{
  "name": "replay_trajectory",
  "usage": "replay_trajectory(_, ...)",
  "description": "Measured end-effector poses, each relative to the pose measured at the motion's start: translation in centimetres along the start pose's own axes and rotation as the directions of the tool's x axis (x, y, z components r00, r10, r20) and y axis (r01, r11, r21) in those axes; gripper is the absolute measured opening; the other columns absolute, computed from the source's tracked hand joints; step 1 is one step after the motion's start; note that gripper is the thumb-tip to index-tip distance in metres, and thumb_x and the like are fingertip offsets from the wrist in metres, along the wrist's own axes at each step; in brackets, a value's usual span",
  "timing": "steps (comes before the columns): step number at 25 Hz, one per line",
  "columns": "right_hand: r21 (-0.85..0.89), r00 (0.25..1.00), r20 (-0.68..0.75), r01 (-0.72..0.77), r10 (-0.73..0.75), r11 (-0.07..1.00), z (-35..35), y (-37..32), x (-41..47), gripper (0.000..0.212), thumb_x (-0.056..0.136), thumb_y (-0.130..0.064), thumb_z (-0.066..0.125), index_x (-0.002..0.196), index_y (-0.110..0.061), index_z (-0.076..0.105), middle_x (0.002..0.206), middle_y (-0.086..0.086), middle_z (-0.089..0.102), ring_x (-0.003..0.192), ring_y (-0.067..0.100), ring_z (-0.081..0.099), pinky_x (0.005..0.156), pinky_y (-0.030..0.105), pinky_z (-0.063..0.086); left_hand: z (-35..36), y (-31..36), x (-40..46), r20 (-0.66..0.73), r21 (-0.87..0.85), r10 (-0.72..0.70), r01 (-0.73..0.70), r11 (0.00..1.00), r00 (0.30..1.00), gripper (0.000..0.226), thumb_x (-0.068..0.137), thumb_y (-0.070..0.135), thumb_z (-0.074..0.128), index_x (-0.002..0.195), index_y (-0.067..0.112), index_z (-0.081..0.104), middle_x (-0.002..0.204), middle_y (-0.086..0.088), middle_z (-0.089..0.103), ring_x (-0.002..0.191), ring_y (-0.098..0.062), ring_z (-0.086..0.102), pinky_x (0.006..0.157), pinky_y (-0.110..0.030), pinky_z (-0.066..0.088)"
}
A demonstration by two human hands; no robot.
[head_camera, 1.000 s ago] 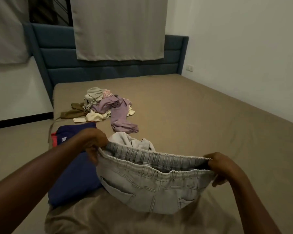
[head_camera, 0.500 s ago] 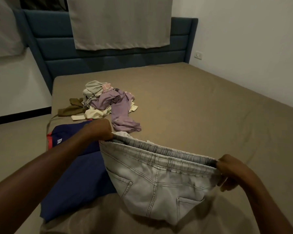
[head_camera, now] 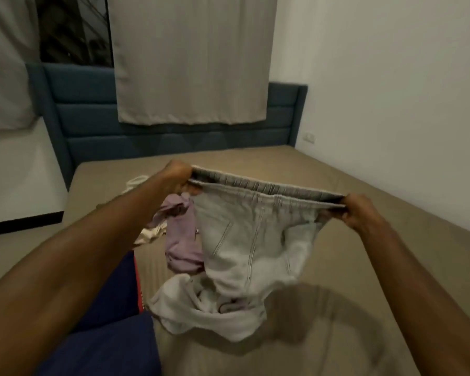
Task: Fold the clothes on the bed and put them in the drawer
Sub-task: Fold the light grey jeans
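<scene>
The room is dim and evenly lit, with a warm, muted cast and no glare. The white wall (head_camera: 391,77) on the right is the brightest area; the window gap (head_camera: 73,31) at the upper left is dark. A soft, smeared shadow (head_camera: 323,308) falls on the bed (head_camera: 377,267) under the hanging jeans (head_camera: 250,240). Motion blur softens the lower half of the jeans and the bed's near edge. The wide lens bows the headboard (head_camera: 92,118) and stretches both forearms toward the lower corners. Fine detail is grainy throughout.
</scene>
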State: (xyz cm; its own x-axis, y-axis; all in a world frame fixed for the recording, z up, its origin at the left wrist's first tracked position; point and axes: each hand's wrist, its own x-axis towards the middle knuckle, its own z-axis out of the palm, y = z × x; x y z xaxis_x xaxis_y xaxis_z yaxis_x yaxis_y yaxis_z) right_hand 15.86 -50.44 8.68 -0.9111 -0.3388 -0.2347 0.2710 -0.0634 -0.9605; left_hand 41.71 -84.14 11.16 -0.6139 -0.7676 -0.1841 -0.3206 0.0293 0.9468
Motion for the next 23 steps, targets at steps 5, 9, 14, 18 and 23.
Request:
replay_trajectory(5,0.247,0.846,-0.143,0.533,-0.514,0.809,2.6,-22.9,1.8,0.027,0.092,0.010,0.048,0.094,0.000,0.073,0.109,0.024,0.065,0.110,0.047,0.066,0.069,0.044,0.063,-1.4,22.4,-1.0,-0.184,0.003,0.527,-0.536,0.844,0.829,0.046,0.094,-0.002,0.040,0.112,0.019,0.077,0.104,-0.012,0.074,0.067,-0.016,0.059,0.054,-0.018,0.047)
replay_trajectory(9,0.358,0.713,-0.158,0.686,-0.683,0.633,2.5,-29.2,-3.4,0.036,0.094,0.013,0.040,0.116,0.007,0.067,0.105,0.023,0.065,0.091,0.036,0.070,0.075,0.046,0.064,-3.2,29.9,-4.1,-0.245,-0.040,0.675,-0.703,0.710,0.696,0.059,0.083,-0.006,0.034,0.116,0.019,0.076,0.101,-0.002,0.075,0.074,-0.012,0.062,0.055,-0.010,0.043)
replay_trajectory(14,0.049,0.635,-0.272,0.759,-0.723,0.649,-0.7,-24.3,-11.2,0.044,0.082,0.014,0.041,0.108,0.003,0.075,0.099,0.018,0.070,0.090,0.035,0.072,0.069,0.046,0.065,-2.7,22.5,-8.6,-0.296,0.134,0.668,-0.663,0.736,0.682,0.046,0.088,0.001,0.045,0.114,0.023,0.077,0.106,-0.004,0.075,0.097,-0.022,0.068,0.076,-0.022,0.053)
replay_trajectory(18,-0.725,0.419,-0.316,0.472,-0.851,0.502,-7.5,-9.7,-19.9,0.024,0.079,-0.008,0.050,0.084,0.000,0.071,0.078,0.024,0.068,0.075,0.041,0.065,0.067,0.041,0.051,0.0,5.3,-17.4,-0.210,0.524,0.708,-0.533,0.664,0.674,0.030,0.089,0.018,0.056,0.107,0.028,0.078,0.089,-0.004,0.076,0.084,-0.026,0.070,0.068,-0.032,0.054)
replay_trajectory(23,-0.852,0.865,-0.349,-0.133,-0.360,0.507,-19.6,17.6,-25.9,0.013,0.073,-0.034,0.072,0.081,-0.027,0.079,0.095,0.016,0.076,0.086,0.039,0.070,0.074,0.038,0.054,3.8,-21.5,-28.8,0.012,0.782,0.273,-0.179,0.597,0.962,0.027,0.091,0.031,0.052,0.114,0.036,0.066,0.112,0.006,0.072,0.100,-0.019,0.068,0.079,-0.031,0.054)
